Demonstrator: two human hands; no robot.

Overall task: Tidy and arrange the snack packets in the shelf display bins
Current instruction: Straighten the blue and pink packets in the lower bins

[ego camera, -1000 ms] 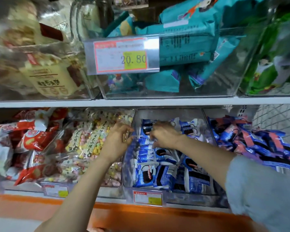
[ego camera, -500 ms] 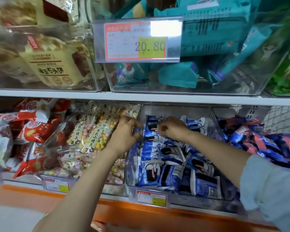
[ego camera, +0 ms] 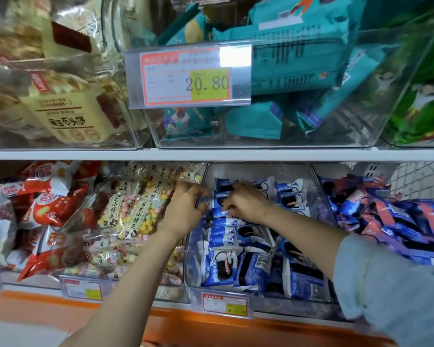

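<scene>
**Both hands at the back of the blue-packet bin, lower shelf**

Left hand (ego camera: 186,209): forearm rises from the bottom centre of the frame, wrist bent, palm facing right. Fingers curl over the clear left wall of the middle bin (ego camera: 321,214), thumb side against the pastel-candy bags (ego camera: 135,211) in the neighbouring bin. It looks closed on the wall edge; whether a packet is also pinched, cannot tell.

Right hand (ego camera: 246,201): arm enters from the lower right in a pale blue sleeve (ego camera: 391,284), forearm angled up and left. Knuckles up, fingers bent down and clenched on a blue-and-white snack packet (ego camera: 222,204) near the rear of the bin, centre of the frame. More blue packets (ego camera: 226,266) lie in a row toward the front.

Versus half a second ago: both hands hold nearly the same spots, the fingertips a little closer together. The view has tilted up, so the price tag (ego camera: 188,76) reading 20.80 and the teal packets (ego camera: 298,53) on the upper shelf (ego camera: 60,155) sit lower in the frame.
</scene>
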